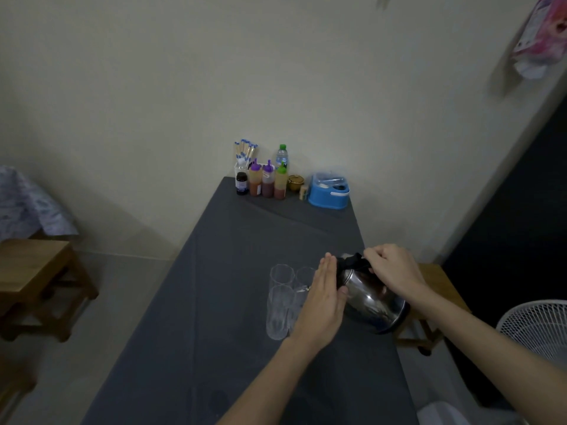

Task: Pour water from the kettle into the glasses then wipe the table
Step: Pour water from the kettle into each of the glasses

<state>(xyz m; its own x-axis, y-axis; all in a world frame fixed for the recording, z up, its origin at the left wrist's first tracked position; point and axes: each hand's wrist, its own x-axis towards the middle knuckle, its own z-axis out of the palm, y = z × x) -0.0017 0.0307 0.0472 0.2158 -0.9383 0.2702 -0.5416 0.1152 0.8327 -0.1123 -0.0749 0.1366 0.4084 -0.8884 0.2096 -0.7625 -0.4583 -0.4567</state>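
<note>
A steel kettle (371,305) with a black lid and handle is tilted to the left above the grey table (214,302). My right hand (392,269) grips its black handle from above. My left hand (322,305) lies flat, fingers together, against the kettle's left side near the spout. Several clear glasses (280,302) stand clustered just left of that hand; the right ones are partly hidden behind it. The spout points at the right-hand glasses. I cannot tell whether water is flowing.
At the table's far end stand sauce bottles (267,182), a water bottle (281,156), a chopstick holder (244,154), a small jar (295,182) and a blue container (328,191). Wooden stools (40,280) flank the table. A white fan (540,326) stands at right.
</note>
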